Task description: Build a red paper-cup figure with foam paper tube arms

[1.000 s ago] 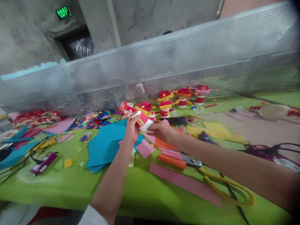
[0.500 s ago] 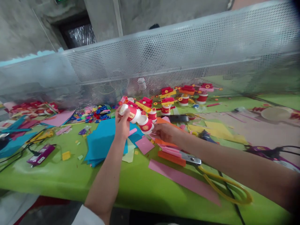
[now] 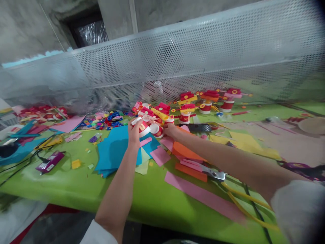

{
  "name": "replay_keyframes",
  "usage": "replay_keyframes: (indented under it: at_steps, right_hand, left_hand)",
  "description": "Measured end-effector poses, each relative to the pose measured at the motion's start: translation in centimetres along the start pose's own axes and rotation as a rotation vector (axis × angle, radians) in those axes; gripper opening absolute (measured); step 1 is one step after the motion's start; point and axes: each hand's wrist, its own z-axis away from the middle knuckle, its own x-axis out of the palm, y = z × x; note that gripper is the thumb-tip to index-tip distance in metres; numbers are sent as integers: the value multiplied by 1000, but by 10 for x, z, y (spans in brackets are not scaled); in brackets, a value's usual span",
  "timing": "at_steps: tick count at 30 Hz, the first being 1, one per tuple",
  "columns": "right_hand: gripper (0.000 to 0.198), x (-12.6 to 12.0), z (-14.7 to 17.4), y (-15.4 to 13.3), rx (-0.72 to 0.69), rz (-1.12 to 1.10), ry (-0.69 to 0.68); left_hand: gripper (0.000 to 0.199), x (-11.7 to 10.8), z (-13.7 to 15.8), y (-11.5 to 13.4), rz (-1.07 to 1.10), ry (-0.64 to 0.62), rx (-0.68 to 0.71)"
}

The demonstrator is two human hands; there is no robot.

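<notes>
My left hand (image 3: 134, 135) is closed around a white paper cup (image 3: 144, 130) with a red wrapped band and gold markings, held tilted over the blue paper sheets (image 3: 111, 149). Right beside it is a second red-and-white paper cup (image 3: 156, 130), also tipped, its mouth facing up and left. The fingers of my right hand (image 3: 172, 130) close at that cup's right edge, their tips partly hidden. Just behind both hands stand several finished cup crafts topped with red and yellow paper rolls, among them one craft (image 3: 185, 117) with a red-banded cup.
Scissors (image 3: 215, 174) with yellow handles lie at front right by a pink paper strip (image 3: 198, 193) and orange paper (image 3: 188, 149). Colourful small pieces (image 3: 114, 118) are heaped at back left. A purple power strip (image 3: 50, 162) sits left. A perforated metal screen (image 3: 177, 57) borders the back.
Both hands have moved farther back and lower with the two cups, closer to the row of crafts. The view has shifted slightly, and my right sleeve now shows.
</notes>
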Motion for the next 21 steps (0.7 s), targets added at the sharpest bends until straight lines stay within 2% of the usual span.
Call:
replay_keyframes:
  at_steps: [3, 6, 11, 16, 21]
  right_hand:
    - [40, -9, 4, 1, -37, 282, 18]
    - [40, -16, 19, -1, -158, 511, 43]
    - [44, -12, 43, -10, -318, 761, 85]
    - [41, -16, 49, -18, -335, 876, 86]
    - [39, -17, 40, -22, -256, 963, 12]
  left_hand:
    - [53, 1, -1, -6, 0, -47, -77]
    - [50, 3, 1, -8, 12, -97, -127]
    - [48, 10, 11, -7, 12, -176, -161]
    - [56, 16, 25, 2, -3, -270, -51]
    - [70, 19, 36, 15, -98, -427, 71]
